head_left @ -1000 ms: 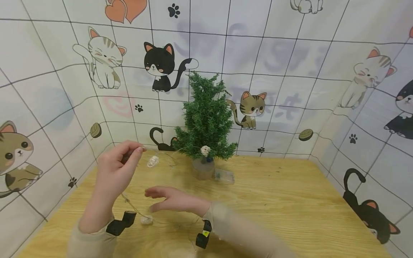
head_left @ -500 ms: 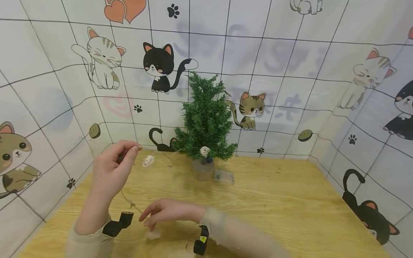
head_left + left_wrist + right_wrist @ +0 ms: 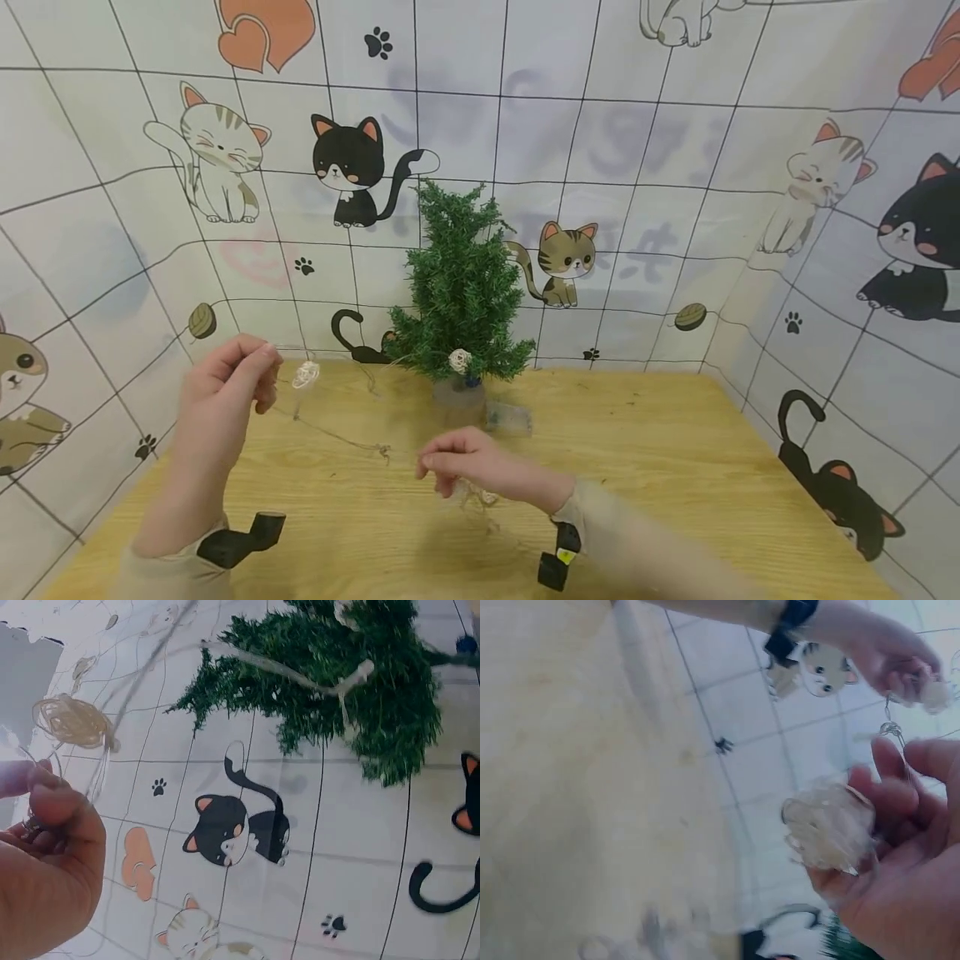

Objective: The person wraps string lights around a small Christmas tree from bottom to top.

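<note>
Above the hands (image 3: 217,404) (image 3: 483,461) holding the ball string (image 3: 306,375), faint lettering (image 3: 633,150) is illegible.

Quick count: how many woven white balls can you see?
3 clearly: first ball beside the left hand, second ball low on the tree, third ball at the right hand. More may be hidden or blurred.

The tree (image 3: 459,287) is deep green. The woven balls (image 3: 829,825) are cream-white, and the thin string (image 3: 384,452) is brownish. The backdrop (image 3: 630,62) is white, having a black grid, orange hearts (image 3: 291,33), black paw prints (image 3: 378,43), black-and-white cats (image 3: 348,158) and striped brown cats (image 3: 562,258). The table (image 3: 645,467) is yellowish with wood grain; the sleeves (image 3: 645,533) are beige.
</note>
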Tool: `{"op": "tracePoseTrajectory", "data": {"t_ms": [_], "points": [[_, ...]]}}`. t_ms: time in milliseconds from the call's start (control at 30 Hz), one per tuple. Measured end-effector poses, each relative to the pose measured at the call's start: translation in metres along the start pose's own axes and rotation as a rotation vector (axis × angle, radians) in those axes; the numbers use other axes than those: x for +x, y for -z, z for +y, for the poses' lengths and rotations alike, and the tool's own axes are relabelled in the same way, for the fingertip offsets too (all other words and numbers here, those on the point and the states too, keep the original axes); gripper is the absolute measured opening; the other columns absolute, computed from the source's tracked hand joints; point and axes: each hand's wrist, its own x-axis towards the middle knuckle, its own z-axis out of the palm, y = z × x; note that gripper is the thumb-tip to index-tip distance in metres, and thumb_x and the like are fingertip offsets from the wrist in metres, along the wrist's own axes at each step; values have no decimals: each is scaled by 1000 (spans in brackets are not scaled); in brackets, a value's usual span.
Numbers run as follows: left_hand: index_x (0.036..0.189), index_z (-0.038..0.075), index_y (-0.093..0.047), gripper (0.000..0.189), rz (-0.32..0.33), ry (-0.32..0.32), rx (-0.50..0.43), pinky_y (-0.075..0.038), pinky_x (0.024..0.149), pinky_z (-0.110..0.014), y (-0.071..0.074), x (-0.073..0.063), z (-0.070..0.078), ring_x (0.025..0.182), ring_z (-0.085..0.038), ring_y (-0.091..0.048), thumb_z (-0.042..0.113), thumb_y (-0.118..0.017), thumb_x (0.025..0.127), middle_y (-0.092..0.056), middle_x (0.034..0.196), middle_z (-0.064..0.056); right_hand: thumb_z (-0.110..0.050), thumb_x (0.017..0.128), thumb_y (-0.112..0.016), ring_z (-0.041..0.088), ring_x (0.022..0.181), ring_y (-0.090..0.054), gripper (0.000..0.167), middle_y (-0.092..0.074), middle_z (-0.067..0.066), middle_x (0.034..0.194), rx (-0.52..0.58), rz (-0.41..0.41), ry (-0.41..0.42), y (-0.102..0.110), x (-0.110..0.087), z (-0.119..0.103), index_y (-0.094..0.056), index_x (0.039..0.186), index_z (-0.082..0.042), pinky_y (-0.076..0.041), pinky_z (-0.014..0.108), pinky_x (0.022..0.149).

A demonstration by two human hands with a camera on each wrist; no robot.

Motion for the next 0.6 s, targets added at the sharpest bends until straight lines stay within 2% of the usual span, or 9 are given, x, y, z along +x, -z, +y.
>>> {"op": "tracePoseTrajectory", "data": {"t_ms": [67, 200, 267, 333, 433, 500, 600], "points": [[78, 1, -60, 30, -113, 4, -268, -33, 50, -30, 3, 3, 1, 55, -18, -40, 4, -44, 103, -54, 70, -3, -10, 103, -47, 8, 60, -53, 27, -59, -2, 71, -81, 42, 34, 12, -9, -11, -63, 105, 12, -48, 23, 60], [80, 0, -64, 49, -337, 20, -667, -42, 58, -30, 4, 9, 5, 61, -20, -51, 2, -22, 105, -61, 72, -5, -8, 102, -47, 8, 51, -40, 23, -50, -3, 63, -254, 101, 98, 35, -25, -35, -66, 100, 4, -38, 23, 50], [89, -5, -67, 52, -391, 10, -818, -49, 71, -31, 2, 10, 8, 70, -22, -61, 2, -18, 105, -68, 79, -9, -7, 102, -48, 9, 48, -34, 21, -47, -3, 61, -322, 123, 120, 46, -31, -49, -67, 98, 1, -34, 24, 48], [102, -12, -66, 47, -413, -11, -957, -51, 85, -35, -2, 12, 11, 85, -28, -67, 2, -22, 106, -71, 90, -16, -7, 102, -48, 10, 48, -30, 21, -47, -3, 61, -370, 140, 126, 55, -36, -62, -68, 98, -2, -32, 25, 49], [121, -13, -59, 36, -412, -52, -1054, -45, 98, -40, -9, 15, 17, 104, -33, -63, 1, -30, 105, -68, 108, -21, -12, 102, -50, 11, 49, -29, 21, -50, -3, 62, -467, 181, 85, 66, -42, -82, -70, 98, -7, -35, 28, 55], [129, -10, -55, 35, -392, -57, -1056, -39, 104, -39, -14, 18, 22, 114, -34, -58, 3, -34, 104, -65, 118, -20, -14, 102, -51, 11, 51, -29, 20, -49, -3, 62, -517, 207, 66, 72, -45, -95, -70, 99, -9, -35, 29, 58], [138, -5, -48, 39, -344, -49, -1008, -31, 110, -37, -20, 22, 29, 128, -32, -47, 8, -31, 105, -58, 131, -18, -14, 101, -52, 12, 52, -29, 19, -44, -2, 59, -579, 251, 49, 82, -49, -110, -70, 101, -9, -33, 30, 58]]}}
